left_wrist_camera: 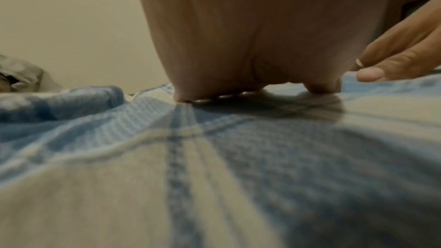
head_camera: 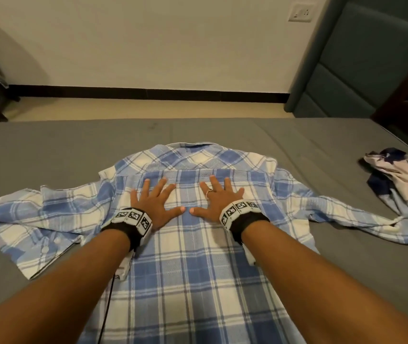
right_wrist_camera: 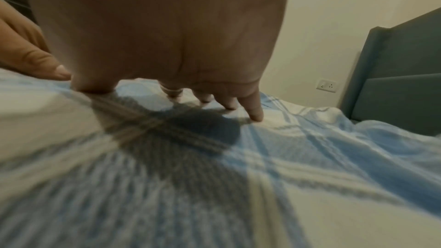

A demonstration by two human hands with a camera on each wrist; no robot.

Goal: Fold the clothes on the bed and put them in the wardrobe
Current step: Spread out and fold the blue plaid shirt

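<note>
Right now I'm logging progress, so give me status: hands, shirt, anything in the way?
Left hand and right hand flat, pressing plaid shirt. Shirt spread back-up on bed, sleeves out, unfolded. Crumpled clothes lie apart, right.

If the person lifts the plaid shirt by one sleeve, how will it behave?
The plaid shirt is probably floppy: its cloth wrinkles beside the flat-pressing left hand and right hand. It likely hangs and loses its spread shape. It looks thin, so probably light.

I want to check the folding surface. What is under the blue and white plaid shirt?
The blue and white plaid shirt lies flat on the grey bed sheet, which shows all around it. Whether anything lies beneath the shirt cannot be seen; the cloth covers it.
</note>
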